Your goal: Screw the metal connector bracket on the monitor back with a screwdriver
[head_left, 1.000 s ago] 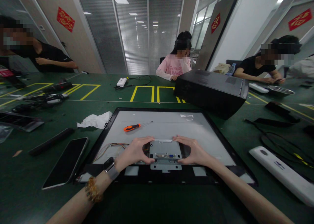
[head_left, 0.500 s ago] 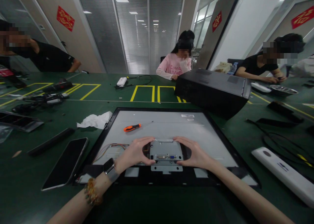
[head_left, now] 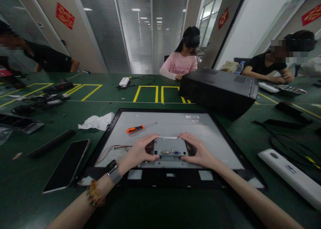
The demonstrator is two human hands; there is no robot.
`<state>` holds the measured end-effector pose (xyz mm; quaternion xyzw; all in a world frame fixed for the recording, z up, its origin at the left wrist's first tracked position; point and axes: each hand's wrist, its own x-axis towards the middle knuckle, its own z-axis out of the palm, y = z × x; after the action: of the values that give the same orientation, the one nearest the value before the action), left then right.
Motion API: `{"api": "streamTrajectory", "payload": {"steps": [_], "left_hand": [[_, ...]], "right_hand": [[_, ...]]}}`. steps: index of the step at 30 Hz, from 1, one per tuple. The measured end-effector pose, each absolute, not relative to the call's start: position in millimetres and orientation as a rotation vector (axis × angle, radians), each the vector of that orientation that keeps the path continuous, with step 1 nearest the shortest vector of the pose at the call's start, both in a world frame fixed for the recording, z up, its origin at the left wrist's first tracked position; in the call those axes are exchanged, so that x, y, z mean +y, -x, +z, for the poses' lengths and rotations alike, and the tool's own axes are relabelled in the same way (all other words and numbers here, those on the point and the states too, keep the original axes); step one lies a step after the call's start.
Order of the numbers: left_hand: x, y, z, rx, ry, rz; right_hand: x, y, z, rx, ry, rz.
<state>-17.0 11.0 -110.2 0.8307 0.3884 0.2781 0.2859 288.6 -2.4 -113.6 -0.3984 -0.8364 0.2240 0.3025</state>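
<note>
Between my two hands is a grey metal bracket box with video ports, its DVI and blue VGA sockets facing me. My left hand grips its left side, thumb at the lower edge and fingers over the top. On the opposite side my right hand holds it the same way. Beneath lies a monitor panel, back side up, with a black frame. Whether the box touches the panel I cannot tell. An orange and black screwdriver rests on the panel behind my left hand, and thin coloured wires run out left of it.
A large black casing stands behind the panel at right. Left are a phone, a black strip and crumpled tissue. At right lie a white device and black cables. Several people sit across the table.
Both hands have moved the metal box slightly away from me, farther over the panel. The person in pink has lowered a hand from near the face.
</note>
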Motion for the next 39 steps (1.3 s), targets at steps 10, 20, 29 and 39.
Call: {"api": "streamTrajectory", "payload": {"steps": [10, 20, 29, 39], "left_hand": [[15.8, 16.7, -115.3, 1.068, -2.327, 0.701], [16.9, 12.6, -116.7, 1.109, -2.432, 0.611], [18.5, 8.6, -120.5, 1.198, -2.429, 0.558], [20.3, 11.1, -122.9, 1.187, -2.459, 0.564]], "right_hand": [[11.0, -291.2, -121.0, -2.258, 1.114, 0.454], [14.8, -287.7, -125.5, -2.3, 1.169, 0.39], [16.5, -287.8, -134.7, -2.283, 1.206, 0.457], [15.5, -290.4, -132.9, -2.313, 1.178, 0.473]]}}
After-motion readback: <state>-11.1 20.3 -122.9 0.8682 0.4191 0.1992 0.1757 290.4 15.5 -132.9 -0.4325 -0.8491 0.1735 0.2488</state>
